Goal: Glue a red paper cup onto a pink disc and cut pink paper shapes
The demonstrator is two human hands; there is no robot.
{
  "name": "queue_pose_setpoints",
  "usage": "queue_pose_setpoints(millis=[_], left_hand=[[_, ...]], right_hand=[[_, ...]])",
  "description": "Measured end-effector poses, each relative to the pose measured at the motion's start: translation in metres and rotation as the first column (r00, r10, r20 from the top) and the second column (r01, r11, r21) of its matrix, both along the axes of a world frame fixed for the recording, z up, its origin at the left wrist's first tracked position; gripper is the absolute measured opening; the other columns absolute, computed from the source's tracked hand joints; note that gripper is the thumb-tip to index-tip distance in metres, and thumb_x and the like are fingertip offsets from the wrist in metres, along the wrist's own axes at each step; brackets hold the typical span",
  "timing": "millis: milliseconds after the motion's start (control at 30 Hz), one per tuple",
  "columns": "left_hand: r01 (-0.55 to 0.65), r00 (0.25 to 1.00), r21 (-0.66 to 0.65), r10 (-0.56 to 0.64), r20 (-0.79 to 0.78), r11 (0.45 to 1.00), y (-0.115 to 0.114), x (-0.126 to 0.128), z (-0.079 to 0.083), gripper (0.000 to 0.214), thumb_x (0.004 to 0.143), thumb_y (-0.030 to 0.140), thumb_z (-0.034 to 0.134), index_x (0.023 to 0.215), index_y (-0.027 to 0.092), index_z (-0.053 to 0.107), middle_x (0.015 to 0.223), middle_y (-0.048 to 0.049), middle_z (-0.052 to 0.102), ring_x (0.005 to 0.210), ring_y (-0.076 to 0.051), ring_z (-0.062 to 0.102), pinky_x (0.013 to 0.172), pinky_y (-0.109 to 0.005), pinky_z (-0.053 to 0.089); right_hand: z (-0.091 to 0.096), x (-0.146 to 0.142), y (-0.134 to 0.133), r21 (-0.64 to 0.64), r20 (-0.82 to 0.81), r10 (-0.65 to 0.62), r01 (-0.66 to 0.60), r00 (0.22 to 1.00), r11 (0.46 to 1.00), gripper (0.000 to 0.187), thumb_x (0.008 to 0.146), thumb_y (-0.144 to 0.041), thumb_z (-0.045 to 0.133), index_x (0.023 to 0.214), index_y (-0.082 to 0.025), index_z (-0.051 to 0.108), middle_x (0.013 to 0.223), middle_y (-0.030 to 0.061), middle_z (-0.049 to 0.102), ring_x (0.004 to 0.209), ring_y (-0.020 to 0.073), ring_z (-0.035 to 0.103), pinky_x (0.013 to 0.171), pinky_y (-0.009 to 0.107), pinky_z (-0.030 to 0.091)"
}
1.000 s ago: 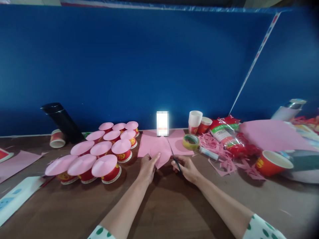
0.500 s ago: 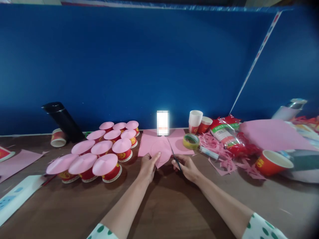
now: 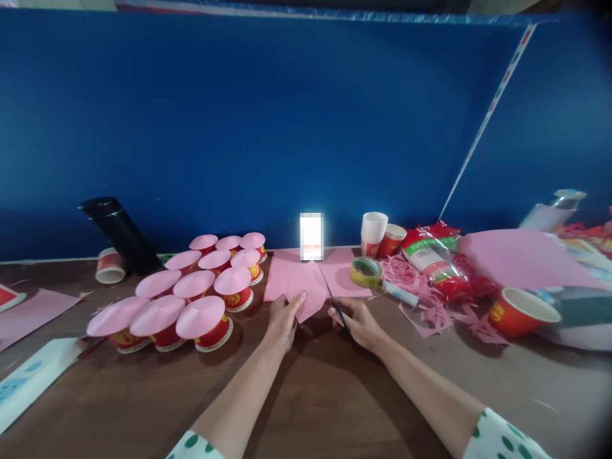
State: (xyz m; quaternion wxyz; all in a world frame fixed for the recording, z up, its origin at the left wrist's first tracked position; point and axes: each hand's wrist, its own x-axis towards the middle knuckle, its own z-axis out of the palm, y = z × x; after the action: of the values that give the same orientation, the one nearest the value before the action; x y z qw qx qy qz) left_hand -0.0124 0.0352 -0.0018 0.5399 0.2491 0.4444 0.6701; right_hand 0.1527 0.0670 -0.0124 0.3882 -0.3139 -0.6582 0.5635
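My left hand (image 3: 283, 318) pinches the near edge of a pink paper sheet (image 3: 299, 284) that lies on the brown table (image 3: 306, 395). My right hand (image 3: 359, 322) is closed on a pair of dark scissors (image 3: 335, 299), whose blades point away from me into the sheet's right side. A faint circle is drawn on the paper. More pink paper (image 3: 342, 271) lies flat just behind it.
Left of my hands stand several upturned red paper cups with pink paper cones (image 3: 201, 317). A tape roll (image 3: 366, 272), stacked cups (image 3: 373, 233), a red cup packet (image 3: 430, 255), pink scraps (image 3: 430, 312), a red cup (image 3: 521, 312) sit right. A black flask (image 3: 119, 234) leans far left.
Almost nothing has changed: my left hand's thumb has slid slightly on the paper, and the scissors stay at the same spot in the sheet.
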Motion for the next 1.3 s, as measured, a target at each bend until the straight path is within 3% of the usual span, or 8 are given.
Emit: queue_pose_setpoints(millis=[533, 1033, 1300], left_hand=[[-0.035, 0.999, -0.041, 0.035, 0.013, 0.999, -0.0009, 0.0000, 0.0033, 0.035, 0.058, 0.034, 0.074, 0.084, 0.013, 0.062, 0.073, -0.0066, 0.068, 0.070, -0.019, 0.064, 0.065, -0.028, 0.048], [0.022, 1.000, 0.020, -0.022, 0.001, 1.000, 0.0000, -0.0002, -0.0009, 0.039, 0.057, 0.034, 0.074, 0.085, 0.010, 0.063, 0.073, -0.0087, 0.068, 0.068, -0.020, 0.064, 0.066, -0.031, 0.049], [0.022, 1.000, 0.019, -0.022, 0.000, 1.000, 0.0002, -0.0007, -0.0005, 0.037, 0.058, 0.034, 0.073, 0.085, 0.011, 0.063, 0.072, -0.0080, 0.068, 0.069, -0.019, 0.064, 0.067, -0.031, 0.048]], right_hand=[[-0.0016, 0.0005, 0.0005, -0.022, 0.012, 0.013, -0.013, 1.000, 1.000, 0.043, 0.074, -0.041, 0.060, 0.105, -0.011, 0.059, 0.054, -0.0033, 0.049, 0.047, 0.0078, 0.044, 0.045, 0.021, 0.037], [0.0011, 0.0011, -0.0004, -0.051, -0.018, 0.001, -0.002, 1.000, 0.999, 0.042, 0.070, -0.044, 0.063, 0.098, -0.013, 0.060, 0.060, -0.0010, 0.053, 0.052, 0.0099, 0.049, 0.048, 0.022, 0.041], [0.0028, 0.0008, -0.0003, -0.021, -0.003, 0.011, -0.011, 1.000, 1.000, 0.037, 0.072, -0.042, 0.062, 0.093, -0.012, 0.062, 0.055, -0.0025, 0.051, 0.049, 0.0085, 0.045, 0.047, 0.020, 0.037]])
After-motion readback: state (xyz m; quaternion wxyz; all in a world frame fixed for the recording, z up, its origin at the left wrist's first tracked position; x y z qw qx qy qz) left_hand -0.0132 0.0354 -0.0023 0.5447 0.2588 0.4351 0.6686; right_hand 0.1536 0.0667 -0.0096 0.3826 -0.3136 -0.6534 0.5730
